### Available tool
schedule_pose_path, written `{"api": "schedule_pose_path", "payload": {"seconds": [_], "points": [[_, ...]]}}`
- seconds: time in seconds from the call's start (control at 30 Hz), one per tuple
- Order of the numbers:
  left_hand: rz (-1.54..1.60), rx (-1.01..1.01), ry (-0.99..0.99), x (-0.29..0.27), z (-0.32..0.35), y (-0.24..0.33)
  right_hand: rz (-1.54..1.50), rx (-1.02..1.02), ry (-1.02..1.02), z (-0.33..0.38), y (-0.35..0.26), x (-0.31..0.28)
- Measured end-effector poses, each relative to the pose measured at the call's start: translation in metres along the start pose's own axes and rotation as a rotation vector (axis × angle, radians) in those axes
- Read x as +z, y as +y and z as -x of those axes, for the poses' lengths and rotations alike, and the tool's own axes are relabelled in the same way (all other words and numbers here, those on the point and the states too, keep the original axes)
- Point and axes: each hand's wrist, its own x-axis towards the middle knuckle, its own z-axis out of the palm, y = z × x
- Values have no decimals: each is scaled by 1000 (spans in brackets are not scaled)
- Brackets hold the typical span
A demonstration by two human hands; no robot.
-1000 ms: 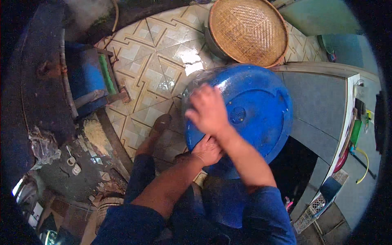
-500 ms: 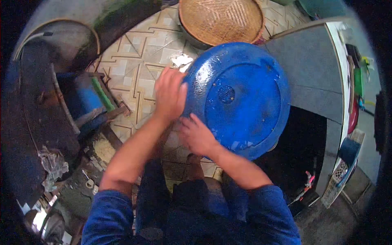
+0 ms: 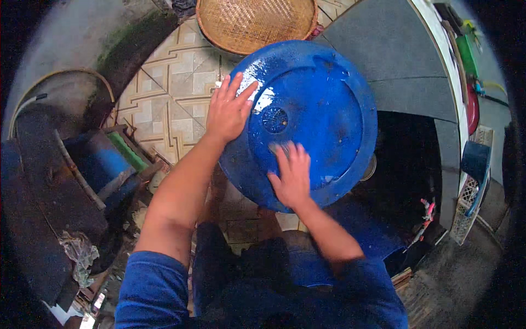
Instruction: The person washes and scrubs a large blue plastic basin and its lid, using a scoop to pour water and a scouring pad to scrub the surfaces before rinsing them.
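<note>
- The tiled floor (image 3: 164,104) lies to the left of the barrel; it could be slick if water has run onto it, and your feet might slide when you lean.
- The blue barrel (image 3: 307,123) sits right in front of you, its round end facing you. Its base is hidden, so you cannot tell how firmly it stands; a hard push on one edge could tip or turn it.
- The woven basket (image 3: 257,22) is just beyond the barrel's far edge; a shove that way could knock it.
- Your left hand (image 3: 227,112) rests on the barrel's left rim, fingers spread and grasping nothing. The shine beside it suggests wet plastic, so the palm could skid off.
- Your right hand (image 3: 293,175) is over the barrel's near part, fingers stretched forward. Blur hides whether they grip anything.
- A small grey scrap (image 3: 274,148) shows by those fingertips on the barrel; if loosely pinned, it could slip away.
</note>
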Motion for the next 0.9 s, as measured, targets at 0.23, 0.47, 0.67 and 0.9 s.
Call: {"api": "schedule_pose_path", "payload": {"seconds": [0.23,0.47,0.67,0.9], "points": [[125,17,37,5,-11,-5,21,-16,233,-117,-30,20],[56,-13,41,2,-5,1,-16,190,-291,76,-2,0],[-4,-17,32,3,-1,2,186,514,360,106,107,14],[15,-194,39,-2,59,13,204,487,420,-42,113,-10]]}}
